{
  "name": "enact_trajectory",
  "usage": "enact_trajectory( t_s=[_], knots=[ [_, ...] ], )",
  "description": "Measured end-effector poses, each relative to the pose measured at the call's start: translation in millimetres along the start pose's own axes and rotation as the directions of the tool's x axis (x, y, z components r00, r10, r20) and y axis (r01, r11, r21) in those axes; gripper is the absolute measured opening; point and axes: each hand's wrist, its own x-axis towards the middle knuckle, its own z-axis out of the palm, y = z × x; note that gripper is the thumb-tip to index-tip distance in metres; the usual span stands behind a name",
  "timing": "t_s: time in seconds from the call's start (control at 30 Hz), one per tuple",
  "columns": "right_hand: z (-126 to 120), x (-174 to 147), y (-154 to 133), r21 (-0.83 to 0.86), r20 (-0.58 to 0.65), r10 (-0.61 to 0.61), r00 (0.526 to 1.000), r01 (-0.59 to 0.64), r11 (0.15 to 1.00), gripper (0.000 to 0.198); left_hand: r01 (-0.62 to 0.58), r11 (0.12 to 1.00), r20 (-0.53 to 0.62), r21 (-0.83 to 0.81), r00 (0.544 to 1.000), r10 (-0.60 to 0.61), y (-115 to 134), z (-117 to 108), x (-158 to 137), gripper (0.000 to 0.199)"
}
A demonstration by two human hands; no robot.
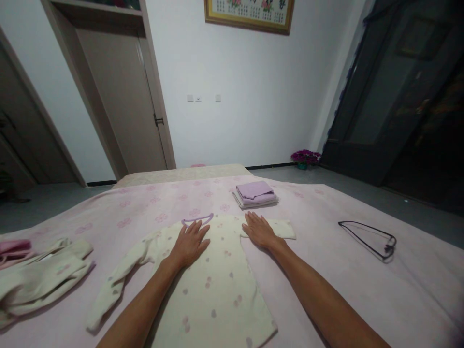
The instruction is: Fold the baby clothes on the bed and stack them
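A cream long-sleeved shirt [217, 280] with small printed hearts and a purple neckline lies spread on the pink sheet. My left hand [190, 243] rests flat on it just below the neckline, fingers apart. On the right shoulder and upper sleeve my right hand [259, 231] lies flat, fingers stretched forward. The right sleeve points straight out to the side beyond that hand. The left sleeve [119, 275] slants down toward me, somewhat wrinkled. Past my right hand sits a folded stack of clothes [255, 192], lilac on top.
Crumpled cream clothing [47, 275] lies at the left, with a pink piece [14, 251] behind it. A black wire hanger [369, 239] is on the pink sheet [315, 212] at the right. Beyond the bed stand a door [116, 96] and purple flowers [305, 157] on the floor.
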Motion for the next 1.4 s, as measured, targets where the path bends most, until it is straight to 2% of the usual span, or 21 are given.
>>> enact_trajectory(
  t_s=[0.13,0.27,0.37,0.43,0.5,0.6,0.7,0.8,0.9,0.97,1.03,1.13,1.27,1.33,1.4],
  knots=[
    [0.2,-16.7,46.3,-0.063,-0.051,0.124,0.991,-0.127,0.99,0.07,-0.002,1.0,-0.008,-0.003,1.0,0.002,-0.4,-0.1,-0.8,0.055],
    [-4.3,-32.6,94.0,-0.096,-0.102,0.263,0.959,-0.272,0.957,0.069,-0.002,1.0,-0.032,-0.011,0.999,0.002,0.2,-0.1,-1.7,0.054],
    [-12.2,-36.2,106.7,-0.12,-0.099,0.378,0.92,-0.388,0.914,0.07,-0.006,1.0,-0.034,-0.012,0.999,0.006,1.2,-1.0,-1.8,0.054],
    [-16.8,-33.5,97.2,-0.146,-0.114,0.434,0.894,-0.447,0.882,0.07,-0.004,1.0,-0.025,-0.008,1.0,0.004,1.9,-2.0,-1.9,0.055],
    [-17.7,-28.6,74.7,-0.156,-0.155,0.396,0.905,-0.419,0.895,0.069,0.001,1.0,-0.017,-0.001,1.0,-0.001,2.3,-2.9,-2.0,0.055],
    [-8.8,-22.6,30.3,-0.123,-0.161,0.188,0.969,-0.209,0.97,0.066,0.007,1.0,-0.017,0.002,1.0,-0.007,2.0,-3.4,-1.9,0.055],
    [7.3,-21.7,-3.7,-0.096,-0.114,0.067,0.991,-0.078,0.992,0.066,0.008,1.0,-0.01,-0.018,1.0,-0.008,1.5,-3.7,-1.3,0.056],
    [19.4,-23.4,-15.3,-0.107,-0.123,0.054,0.991,-0.067,0.992,0.068,0.016,0.994,-0.01,-0.108,1.0,-0.017,0.1,-7.1,-2.3,0.054],
    [24.2,-23.6,-13.0,-0.109,-0.137,0.053,0.989,-0.068,0.992,0.068,0.035,0.977,-0.032,-0.209,0.999,-0.043,-8.8,-17.5,-9.7,0.051],
    [25.8,-22.6,-10.4,-0.119,-0.154,0.05,0.987,-0.068,0.991,0.068,0.085,0.966,-0.082,-0.243,0.991,-0.108,-24.4,-28.3,-19.8,0.054],
    [27.5,-21.4,-8.8,-0.135,-0.175,0.044,0.984,-0.068,0.989,0.067,0.187,0.955,-0.127,-0.231,0.967,-0.22,-49.5,-40.6,-34.7,0.055],
    [30.2,-19.7,-8.0,-0.152,-0.196,0.034,0.98,-0.065,0.986,0.066,0.371,0.922,-0.131,-0.109,0.914,-0.383,-100.4,-57.8,-68.2,0.054],
    [32.6,-17.3,-6.2,-0.168,-0.205,0.025,0.978,-0.06,0.984,0.066,0.56,0.826,-0.126,0.06,0.825,-0.55,-171.7,-72.3,-133.0,0.048],
    [33.3,-15.9,-4.9,-0.17,-0.206,0.025,0.978,-0.061,0.983,0.066,0.577,0.772,-0.095,0.266,0.813,-0.575,-201.5,-75.8,-166.4,0.046],
    [33.9,-14.6,-3.7,-0.165,-0.205,0.026,0.978,-0.061,0.984,0.066,0.56,0.742,-0.085,0.368,0.815,-0.573,-224.7,-78.6,-193.8,0.047]
  ],
)
